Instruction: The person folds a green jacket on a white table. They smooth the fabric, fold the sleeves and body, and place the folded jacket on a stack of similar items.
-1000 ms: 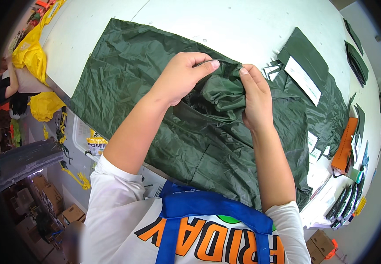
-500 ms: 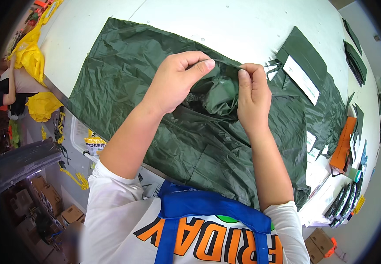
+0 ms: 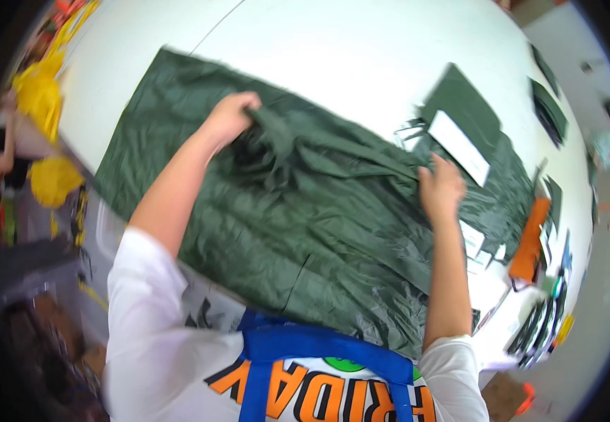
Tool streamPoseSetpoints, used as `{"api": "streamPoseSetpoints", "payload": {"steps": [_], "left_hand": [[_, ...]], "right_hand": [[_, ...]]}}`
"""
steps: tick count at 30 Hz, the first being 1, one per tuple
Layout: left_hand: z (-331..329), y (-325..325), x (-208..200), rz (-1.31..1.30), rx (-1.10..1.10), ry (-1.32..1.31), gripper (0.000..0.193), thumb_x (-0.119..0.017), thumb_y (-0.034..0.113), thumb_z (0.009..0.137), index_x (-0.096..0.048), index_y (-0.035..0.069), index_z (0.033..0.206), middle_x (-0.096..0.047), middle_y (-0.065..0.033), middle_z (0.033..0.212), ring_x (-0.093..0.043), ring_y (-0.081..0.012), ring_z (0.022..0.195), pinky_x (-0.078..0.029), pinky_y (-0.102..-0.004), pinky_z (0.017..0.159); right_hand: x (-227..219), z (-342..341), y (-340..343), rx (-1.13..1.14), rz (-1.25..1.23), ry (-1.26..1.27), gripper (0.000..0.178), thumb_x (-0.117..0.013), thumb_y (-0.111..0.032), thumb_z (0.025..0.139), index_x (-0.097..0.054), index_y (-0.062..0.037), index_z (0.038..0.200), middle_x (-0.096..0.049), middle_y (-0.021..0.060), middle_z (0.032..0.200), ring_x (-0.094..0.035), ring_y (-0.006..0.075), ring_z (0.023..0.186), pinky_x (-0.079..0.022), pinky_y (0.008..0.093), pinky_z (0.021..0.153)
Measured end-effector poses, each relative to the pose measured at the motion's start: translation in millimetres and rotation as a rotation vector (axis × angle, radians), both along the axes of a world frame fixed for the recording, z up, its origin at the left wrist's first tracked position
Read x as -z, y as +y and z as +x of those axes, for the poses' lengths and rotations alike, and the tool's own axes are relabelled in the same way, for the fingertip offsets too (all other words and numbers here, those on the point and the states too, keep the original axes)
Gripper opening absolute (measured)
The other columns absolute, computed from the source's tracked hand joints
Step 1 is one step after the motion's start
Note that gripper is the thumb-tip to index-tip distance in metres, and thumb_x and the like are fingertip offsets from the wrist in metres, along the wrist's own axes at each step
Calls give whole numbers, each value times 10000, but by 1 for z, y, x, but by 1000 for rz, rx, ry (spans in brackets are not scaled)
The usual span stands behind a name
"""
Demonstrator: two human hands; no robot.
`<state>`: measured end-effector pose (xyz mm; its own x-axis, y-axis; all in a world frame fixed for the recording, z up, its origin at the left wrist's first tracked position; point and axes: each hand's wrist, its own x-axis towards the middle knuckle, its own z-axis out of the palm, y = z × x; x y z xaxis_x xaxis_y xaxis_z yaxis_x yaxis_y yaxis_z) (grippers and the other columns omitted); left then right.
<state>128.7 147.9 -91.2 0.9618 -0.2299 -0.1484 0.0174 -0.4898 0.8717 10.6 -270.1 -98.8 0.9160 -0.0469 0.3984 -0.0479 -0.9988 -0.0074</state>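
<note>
A large dark green sheet of thin, crinkled fabric [image 3: 305,218] lies spread over the white table in front of me. At its upper left, my left hand [image 3: 233,117] is closed on a bunched, raised edge beside a gathered opening [image 3: 266,151]. My right hand [image 3: 444,188] pinches the fabric towards its right side, its fingers smeared by motion. Long folds run between the two hands. Both hands are well apart.
A flat dark green folded piece [image 3: 463,105] and a white card [image 3: 460,148] lie right, on more green fabric [image 3: 502,197]. Further right are an orange pouch [image 3: 531,243] and dark rolled items [image 3: 541,327]. Yellow fabric [image 3: 41,98] hangs at the left, near another person's arm [image 3: 7,144].
My hands have moved apart, the left leftward and the right to the right and lower. The gathered opening between them has collapsed into folds and shifted left.
</note>
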Motion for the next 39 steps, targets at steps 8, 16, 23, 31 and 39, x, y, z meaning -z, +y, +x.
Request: {"api": "streamPoseSetpoints", "payload": {"steps": [8,16,23,31,39], "left_hand": [[-6,-10,19,185,-309,-421,284,-695,155,782,-622,49,1035,-605,-92,1049,-576,-224,928,-466,-341,829],[-78,-22,46,137,-248,-491,218,-694,228,823,-633,32,897,-634,-96,861,-608,-262,796,-475,-357,747],[-16,47,38,88,-206,-102,267,-619,223,883,-650,57,1091,-668,-70,923,-594,-123,864,-460,-269,769],[71,6,74,19,-404,-30,193,-702,198,790,-590,42,767,-650,-82,795,-605,-210,716,-476,-341,675],[64,-20,62,807,98,-464,432,-700,135,761,-578,230,1164,-490,-91,1243,-447,-287,1176,-425,-429,940]], "right_hand": [[23,-31,-73,-163,342,254,139,-639,-199,837,-635,-67,883,-617,110,877,-561,301,906,-424,417,794],[36,-9,-45,145,80,254,281,-480,-331,951,-597,-82,898,-627,109,880,-554,328,904,-433,470,754],[76,-11,-60,162,29,4,196,-569,-282,908,-576,-88,880,-575,83,873,-520,308,899,-415,420,767],[80,-13,-61,99,37,-43,166,-597,-227,893,-565,-64,886,-563,105,882,-512,322,863,-417,418,767],[68,-12,-75,18,208,75,191,-596,-197,889,-581,-48,1009,-570,145,968,-518,346,896,-417,428,810]]}}
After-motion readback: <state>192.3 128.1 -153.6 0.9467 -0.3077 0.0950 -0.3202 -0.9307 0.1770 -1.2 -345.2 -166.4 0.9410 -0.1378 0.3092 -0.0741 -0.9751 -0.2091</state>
